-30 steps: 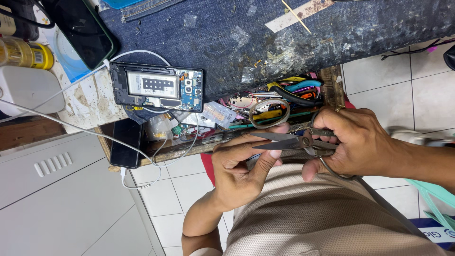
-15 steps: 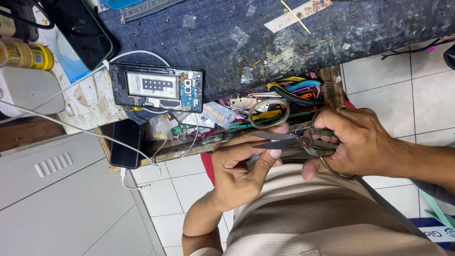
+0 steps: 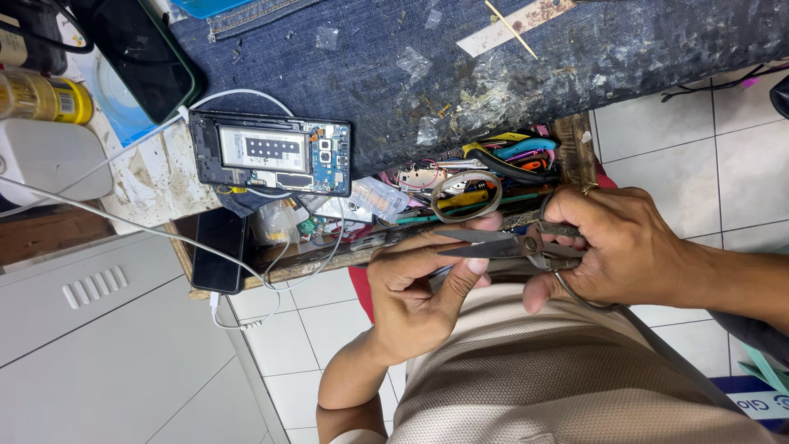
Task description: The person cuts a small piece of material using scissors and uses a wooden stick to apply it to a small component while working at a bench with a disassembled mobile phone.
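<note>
From the head view, looking down over the person's lap: the right hand (image 3: 633, 242) has its fingers threaded through the loop handles of a pair of worn, dark steel scissors (image 3: 514, 244), closed around them in a firm grip, with the blades slightly parted and pointing toward the left hand (image 3: 419, 288). That left hand is curled, thumb and forefinger pinched together right at the blade tips, seemingly on something small and thin, but it's too tiny to tell what it is. The scissors sit in the air just in front of the edge of the surface (image 3: 526, 90), a bench covered in scuffed dark blue denim cloth, above the beige trousers (image 3: 567, 370). My take on handling: these look like stiff, all-metal shears, fairly weighty for their size, not fragile at all, and a bit slick where the metal is bare, so the handle loops are the place to hold, well away from the edges. Whatever is pinched is probably light and floppy, so it needs that fingertip grip close to the cut. Nearby there's an opened smartphone with its back off and blue circuit board showing (image 3: 271, 154) lying on the cloth, a black phone on a white cable (image 3: 220, 251) below it, and an open drawer stuffed with coloured-handle pliers and wires (image 3: 493, 168) just beside the hands.
</note>
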